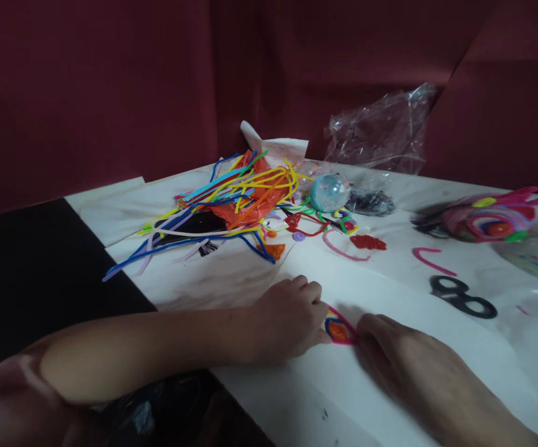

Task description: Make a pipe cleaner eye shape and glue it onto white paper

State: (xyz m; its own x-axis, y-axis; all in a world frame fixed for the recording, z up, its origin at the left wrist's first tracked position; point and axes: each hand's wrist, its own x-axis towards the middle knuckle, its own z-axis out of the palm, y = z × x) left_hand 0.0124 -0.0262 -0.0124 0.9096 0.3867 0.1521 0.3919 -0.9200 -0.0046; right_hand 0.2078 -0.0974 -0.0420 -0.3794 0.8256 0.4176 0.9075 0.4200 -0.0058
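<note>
A small eye-shaped piece of coloured fuzzy strips (337, 330), with a pink outline, blue inside it and an orange middle, lies between my hands over white paper. My left hand (290, 320) is closed on its left end, fingers curled and partly covering it. The piece's pink right tip meets the fingers of my right hand (402, 354), which are bent together around it. The undersides of the fingers are hidden on both sides.
Colourful pipe cleaners (250, 186) lie heaped at the back left. Beyond my hands are a clear ball (330, 192), a crumpled plastic bag (381, 133), a red fuzzy patch (368, 242), a black figure-eight cutout (463, 297) and a pink decorated object (492, 217).
</note>
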